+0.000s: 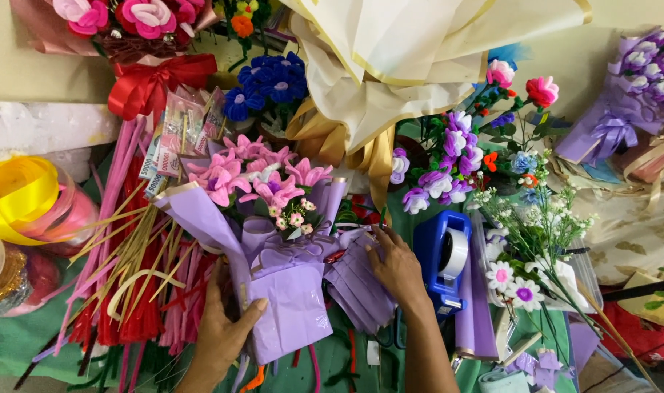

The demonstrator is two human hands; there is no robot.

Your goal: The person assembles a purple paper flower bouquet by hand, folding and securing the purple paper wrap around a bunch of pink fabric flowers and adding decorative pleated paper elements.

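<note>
A bouquet of pink handmade flowers (256, 178) is wrapped in lilac paper (292, 295) at the middle of the table. My left hand (223, 331) grips the lower stem part of this wrap, thumb across the front. Just to the right, my right hand (396, 268) rests with fingers spread on a folded stack of lilac wrapping sheets (357, 284) lying beside the bouquet.
A blue tape dispenser (442, 262) sits right of my right hand. Pink and red stems with bamboo sticks (136, 269) lie left. A cream-wrapped bouquet (390, 65), blue flowers (270, 84), purple flowers (448, 156), white daisies (525, 280) and yellow ribbon rolls (19, 196) crowd around.
</note>
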